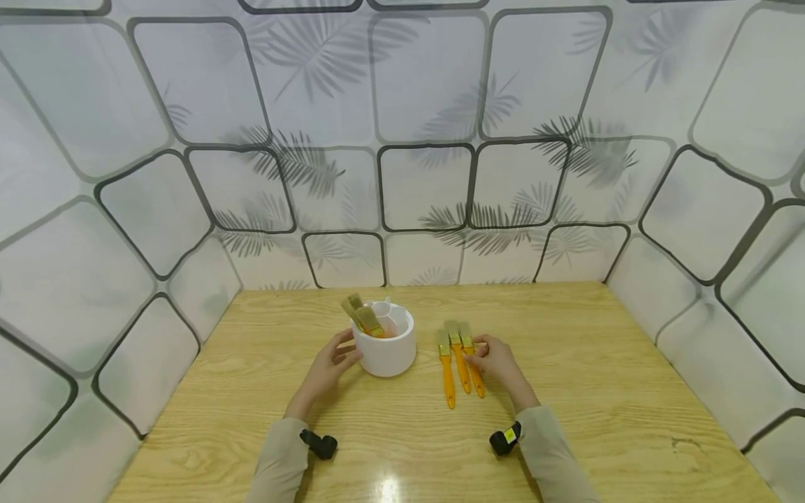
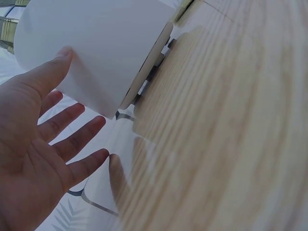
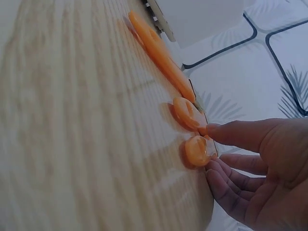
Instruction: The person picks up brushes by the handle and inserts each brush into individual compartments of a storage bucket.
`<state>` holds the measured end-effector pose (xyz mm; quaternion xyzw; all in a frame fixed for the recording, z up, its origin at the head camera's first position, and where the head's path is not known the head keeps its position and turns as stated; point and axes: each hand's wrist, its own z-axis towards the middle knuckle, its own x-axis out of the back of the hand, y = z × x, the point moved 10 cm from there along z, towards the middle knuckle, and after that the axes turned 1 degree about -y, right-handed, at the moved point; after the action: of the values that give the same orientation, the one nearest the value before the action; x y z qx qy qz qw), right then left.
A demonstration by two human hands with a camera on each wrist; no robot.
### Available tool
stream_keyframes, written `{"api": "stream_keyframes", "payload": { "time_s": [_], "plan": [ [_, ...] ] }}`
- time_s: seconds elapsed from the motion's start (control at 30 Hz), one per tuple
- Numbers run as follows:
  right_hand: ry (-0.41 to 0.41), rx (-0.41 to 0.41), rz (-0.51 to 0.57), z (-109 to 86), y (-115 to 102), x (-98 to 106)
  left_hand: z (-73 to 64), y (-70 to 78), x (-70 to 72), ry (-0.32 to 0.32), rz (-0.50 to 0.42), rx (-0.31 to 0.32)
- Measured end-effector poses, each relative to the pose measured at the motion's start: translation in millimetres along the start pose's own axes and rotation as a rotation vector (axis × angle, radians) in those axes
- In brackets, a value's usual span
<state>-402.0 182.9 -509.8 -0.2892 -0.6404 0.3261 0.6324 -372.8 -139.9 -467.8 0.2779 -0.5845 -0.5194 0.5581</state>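
A white round container (image 1: 388,356) stands on the table with orange-handled paintbrushes (image 1: 370,323) leaning out at its left. My left hand (image 1: 328,365) is at its left side; the left wrist view has the thumb (image 2: 57,62) against the wall and the other fingers spread, loosely extended. To the right lie three paintbrushes side by side, bristles pointing away: a left one (image 1: 448,374), a middle one (image 1: 461,363) and a right one (image 1: 476,381). My right hand (image 1: 497,362) pinches the right paintbrush, thumb on one side of its handle (image 3: 196,151) and fingers on the other.
A white piece (image 1: 381,309) with a rounded rim sits inside the container. The wooden table (image 1: 390,433) meets patterned cloth walls (image 1: 428,188) at the back and on both sides. Each wrist carries a small black camera (image 1: 319,444).
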Motion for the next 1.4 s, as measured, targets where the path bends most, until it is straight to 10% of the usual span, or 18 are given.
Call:
{"api": "stream_keyframes", "payload": {
  "time_s": [1.4],
  "plan": [
    [0.028,-0.048,-0.145,-5.7,-4.4,3.3,-0.3,-6.2,-4.0,-0.043,-0.035,0.036]
  ]
}}
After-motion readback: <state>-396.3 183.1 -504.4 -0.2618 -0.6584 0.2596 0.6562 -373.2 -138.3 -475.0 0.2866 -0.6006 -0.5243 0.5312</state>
